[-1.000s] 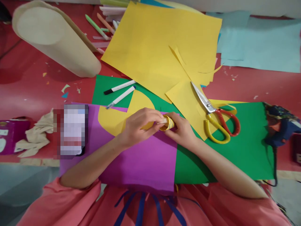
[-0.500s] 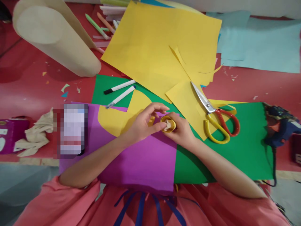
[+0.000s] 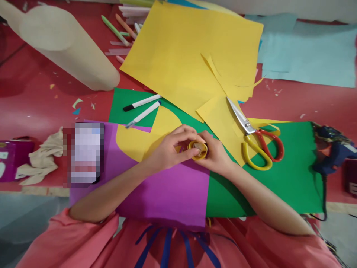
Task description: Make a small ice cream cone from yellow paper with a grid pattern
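Note:
A short yellow tube [image 3: 205,153], rolled from sheet material, is held between both hands, its round opening facing up. Something crumpled and beige [image 3: 197,145] fills the inside of it. My right hand [image 3: 216,154] wraps round the tube from the right. My left hand [image 3: 170,147] is curled at its left side, the thumb pressed into the opening and the fingertips near the far rim. Under the hands lies a purple sheet [image 3: 167,193]. Just left of them is a yellow cut-out with a rounded edge [image 3: 134,143]. Inside the right hand, the tube's lower part is hidden.
Scissors [image 3: 248,128] with red and yellow handles lie right, on yellow pieces over a green sheet [image 3: 295,178]. Two markers [image 3: 145,113], a phone [image 3: 86,152] and crumpled beige cloth [image 3: 46,156] are left. A beige roll [image 3: 75,56] and large yellow sheet [image 3: 195,48] lie behind; a dark blue corded tool [image 3: 333,152] sits far right.
My left thumb has pushed further into the tube's opening, and the tube has shifted slightly left. On the beige roll, the loose flap along its right side is gone; a beige piece now stretches off upper left.

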A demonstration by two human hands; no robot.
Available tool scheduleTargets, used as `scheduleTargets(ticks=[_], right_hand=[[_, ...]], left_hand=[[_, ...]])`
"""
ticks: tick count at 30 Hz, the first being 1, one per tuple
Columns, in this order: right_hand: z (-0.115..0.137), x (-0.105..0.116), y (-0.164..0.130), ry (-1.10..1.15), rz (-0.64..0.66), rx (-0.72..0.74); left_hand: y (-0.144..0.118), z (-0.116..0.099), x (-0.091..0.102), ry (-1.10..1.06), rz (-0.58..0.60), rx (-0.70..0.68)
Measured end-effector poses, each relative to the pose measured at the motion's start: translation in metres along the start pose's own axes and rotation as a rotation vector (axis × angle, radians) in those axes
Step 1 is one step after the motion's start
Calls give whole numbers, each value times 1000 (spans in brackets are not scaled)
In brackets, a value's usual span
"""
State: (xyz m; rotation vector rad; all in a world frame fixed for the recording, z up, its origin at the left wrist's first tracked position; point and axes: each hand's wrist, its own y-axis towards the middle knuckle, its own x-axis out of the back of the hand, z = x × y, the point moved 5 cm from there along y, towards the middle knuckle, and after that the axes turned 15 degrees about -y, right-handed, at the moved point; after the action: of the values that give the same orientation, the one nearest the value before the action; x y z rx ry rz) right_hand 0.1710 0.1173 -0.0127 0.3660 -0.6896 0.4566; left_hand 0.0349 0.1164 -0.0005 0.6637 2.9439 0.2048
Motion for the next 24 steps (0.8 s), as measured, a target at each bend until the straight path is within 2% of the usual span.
scheduleTargets(ticks=[5, 8, 11, 14, 17, 20, 24], right_hand=[[3, 9, 2, -114, -128, 84], [2, 16, 1, -294, -205, 60], [2, 18, 0, -266, -192, 21], [1, 15, -1, -100, -139, 10], [1, 12, -1, 63, -114, 7], [5, 12, -1, 207, -120, -7], [8, 14, 2, 220, -199, -152]], left_hand=[[0, -2, 6, -101, -179, -108], [-1, -3, 11, -82, -319, -110], [-2, -6, 15, -49, -407, -110], [0, -3, 15, -100, -403, -8], [1, 2, 11, -148, -343, 124], [1, 3, 7, -146, -311, 146], [0, 3, 3, -146, -317, 146]])
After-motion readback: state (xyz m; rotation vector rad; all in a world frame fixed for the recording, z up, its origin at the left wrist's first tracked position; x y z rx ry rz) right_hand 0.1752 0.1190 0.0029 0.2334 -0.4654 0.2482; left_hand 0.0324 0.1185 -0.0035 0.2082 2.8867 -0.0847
